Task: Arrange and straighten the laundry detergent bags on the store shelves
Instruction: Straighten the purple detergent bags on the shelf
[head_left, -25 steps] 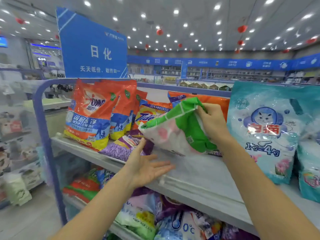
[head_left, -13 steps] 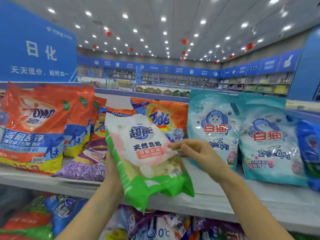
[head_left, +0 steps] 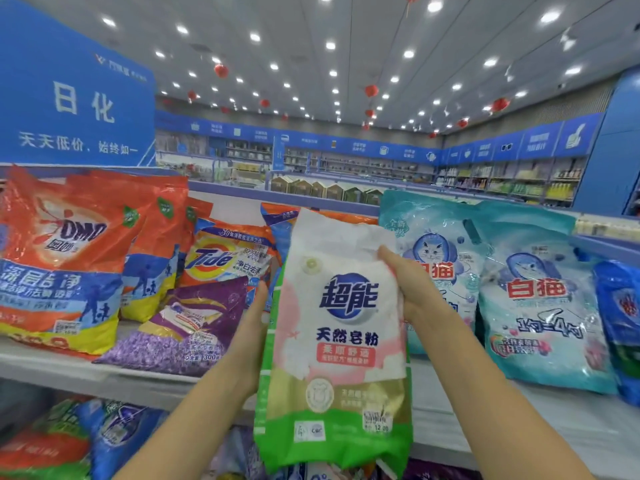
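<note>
Room shows mostly to the lower right of the grip, where a bare stretch of the shelf point(head_left: 540, 424) runs in front of two teal cat-print bags point(head_left: 540, 299). The white-and-green detergent bag point(head_left: 341, 341) is held upright in the air before the shelf's front edge. Its label faces the person and its green bottom hangs below the board's lip. The right hand point(head_left: 405, 285) pinches the bag's upper right edge, thumb on the front and fingers behind. The left hand point(head_left: 251, 334) grips the left edge at mid height, its fingers out of sight behind the bag.

Just left of the left hand a purple bag point(head_left: 180, 327) lies slumped flat, one corner near the wrist. Behind it leans a Tide bag point(head_left: 225, 258), and further left orange OMO bags point(head_left: 65, 258) stand in a row. Directly behind the held bag an orange-and-blue bag top point(head_left: 277, 220) peeks out. The teal bags stand upright close to the right of the right hand, which partly hides the nearer one. A dark blue bag point(head_left: 620, 323) stands beyond them. Below the grip, more bags point(head_left: 114, 434) fill the lower shelf.
</note>
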Demonstrator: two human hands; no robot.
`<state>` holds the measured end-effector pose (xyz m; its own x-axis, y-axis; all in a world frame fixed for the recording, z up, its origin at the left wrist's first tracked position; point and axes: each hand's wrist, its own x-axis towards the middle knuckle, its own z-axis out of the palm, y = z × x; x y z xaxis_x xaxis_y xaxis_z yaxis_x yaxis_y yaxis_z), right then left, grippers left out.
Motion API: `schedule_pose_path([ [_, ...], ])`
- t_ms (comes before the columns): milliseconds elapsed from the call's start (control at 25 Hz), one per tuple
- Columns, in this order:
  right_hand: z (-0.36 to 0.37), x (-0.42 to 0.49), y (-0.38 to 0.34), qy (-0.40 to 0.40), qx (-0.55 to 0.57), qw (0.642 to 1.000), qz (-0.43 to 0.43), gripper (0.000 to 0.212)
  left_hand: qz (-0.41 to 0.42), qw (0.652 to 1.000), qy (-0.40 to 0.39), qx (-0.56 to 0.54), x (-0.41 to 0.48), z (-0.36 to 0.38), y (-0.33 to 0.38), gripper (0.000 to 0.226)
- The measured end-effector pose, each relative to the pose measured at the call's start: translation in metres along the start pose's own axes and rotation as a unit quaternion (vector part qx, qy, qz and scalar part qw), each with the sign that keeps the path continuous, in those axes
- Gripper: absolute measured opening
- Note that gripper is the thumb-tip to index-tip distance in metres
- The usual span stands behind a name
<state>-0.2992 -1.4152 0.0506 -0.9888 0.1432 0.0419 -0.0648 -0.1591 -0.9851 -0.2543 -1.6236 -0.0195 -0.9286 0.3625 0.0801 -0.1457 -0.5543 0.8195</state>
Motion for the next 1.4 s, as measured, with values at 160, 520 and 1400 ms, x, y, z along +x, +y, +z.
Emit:
schedule_pose_path([
  [160,-0.005,-0.001,-0.013,0.048,0.099,0.994,-0.029,0.017,0.011,0.982,-0.049,0.182,-0.011,0.014,-0.007,0.064],
  [520,-0.035,-0.024,-0.081,-0.024,-0.013,0.982,-0.189,0.018,0.188,0.942,-0.023,0.279,0.013,0.029,-0.01,0.072],
  [1400,-0.051,0.001,0.018,0.015,-0.068,0.974,-0.216,0.055,0.262,0.906,0.205,0.263,0.079,0.052,-0.006,0.027],
])
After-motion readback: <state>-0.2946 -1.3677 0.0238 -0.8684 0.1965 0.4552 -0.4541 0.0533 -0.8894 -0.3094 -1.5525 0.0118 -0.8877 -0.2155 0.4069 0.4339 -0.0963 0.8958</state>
